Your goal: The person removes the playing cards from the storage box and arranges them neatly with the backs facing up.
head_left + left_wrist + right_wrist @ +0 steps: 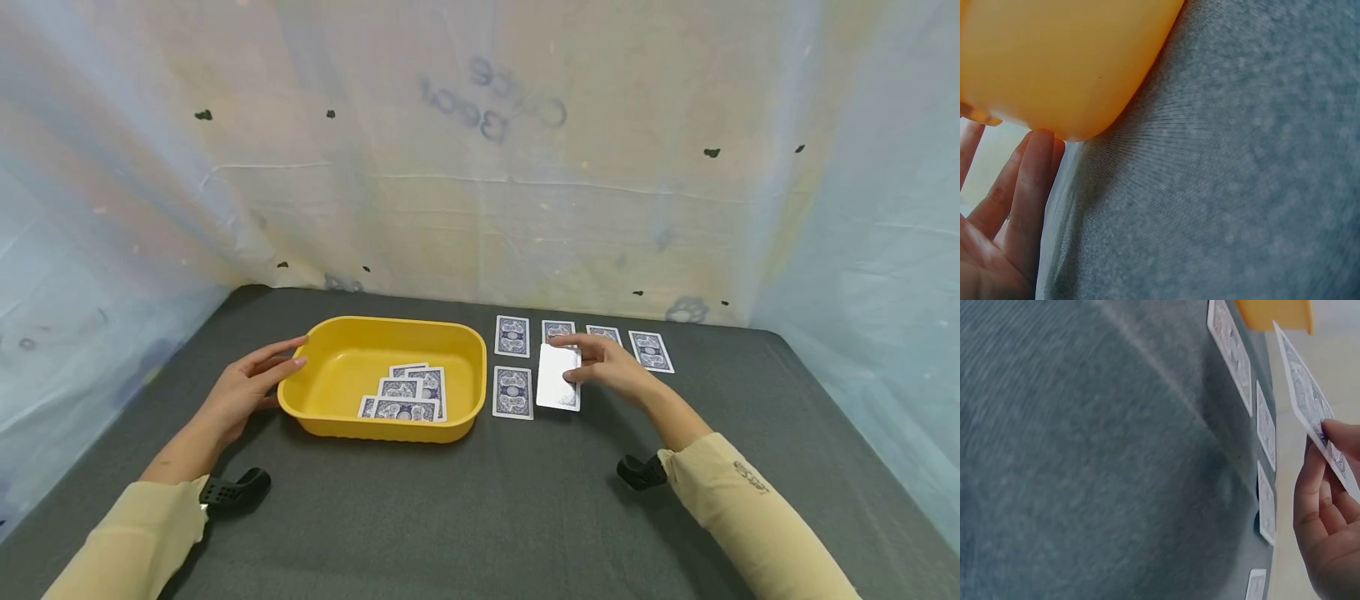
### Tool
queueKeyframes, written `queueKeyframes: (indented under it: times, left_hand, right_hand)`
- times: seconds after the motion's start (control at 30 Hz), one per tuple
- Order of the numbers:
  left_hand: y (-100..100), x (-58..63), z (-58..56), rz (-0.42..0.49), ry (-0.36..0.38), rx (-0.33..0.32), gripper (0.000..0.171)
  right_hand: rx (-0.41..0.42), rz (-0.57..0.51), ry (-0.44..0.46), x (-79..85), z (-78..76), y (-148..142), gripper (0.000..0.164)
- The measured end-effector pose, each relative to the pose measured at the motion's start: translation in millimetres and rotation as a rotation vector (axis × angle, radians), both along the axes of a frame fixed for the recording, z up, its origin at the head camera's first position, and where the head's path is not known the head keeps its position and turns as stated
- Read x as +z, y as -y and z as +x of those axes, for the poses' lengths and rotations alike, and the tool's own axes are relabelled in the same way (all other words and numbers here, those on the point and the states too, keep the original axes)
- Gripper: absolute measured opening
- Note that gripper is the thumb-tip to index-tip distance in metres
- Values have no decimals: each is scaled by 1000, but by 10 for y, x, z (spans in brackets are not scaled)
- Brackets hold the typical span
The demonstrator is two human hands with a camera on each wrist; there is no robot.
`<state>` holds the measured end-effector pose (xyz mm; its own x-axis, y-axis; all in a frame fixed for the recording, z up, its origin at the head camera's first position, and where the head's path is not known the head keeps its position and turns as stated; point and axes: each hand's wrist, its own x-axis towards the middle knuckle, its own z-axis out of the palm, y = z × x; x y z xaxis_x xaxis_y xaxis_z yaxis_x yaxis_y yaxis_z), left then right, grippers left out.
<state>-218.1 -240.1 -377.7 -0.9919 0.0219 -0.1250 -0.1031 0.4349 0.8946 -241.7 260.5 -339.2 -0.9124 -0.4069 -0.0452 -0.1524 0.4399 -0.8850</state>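
My right hand (606,365) pinches a playing card (558,379) between thumb and fingers, tilted above the dark cloth. Glare whitens it in the head view; the right wrist view shows its blue patterned back. Left of it lies another patterned card (513,392), flat on the cloth. My left hand (238,388) is at the left end of a yellow tray (468,379); its extended fingers (1036,181) touch the outer wall near the rim. Inside the tray, several patterned cards (403,409) overlap toward the front right.
Behind the held card runs a row of several cards, from a card (512,337) beside the tray to a slanted card (651,352) at the right. My right hand partly covers the middle ones. A plastic sheet (480,225) hangs behind the dark cloth-covered table (450,525).
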Motion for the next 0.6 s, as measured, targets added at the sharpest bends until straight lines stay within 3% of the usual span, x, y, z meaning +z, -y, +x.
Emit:
queueKeyframes:
  times: [0.33, 0.6]
  left_hand:
    - [4, 9, -1, 3, 1, -8, 70]
    - [2, 18, 14, 9, 2, -5, 70]
  right_hand:
    - [-14, 27, 57, -101, -9, -108, 57]
    - [-18, 122, 53, -167, -8, -128, 54]
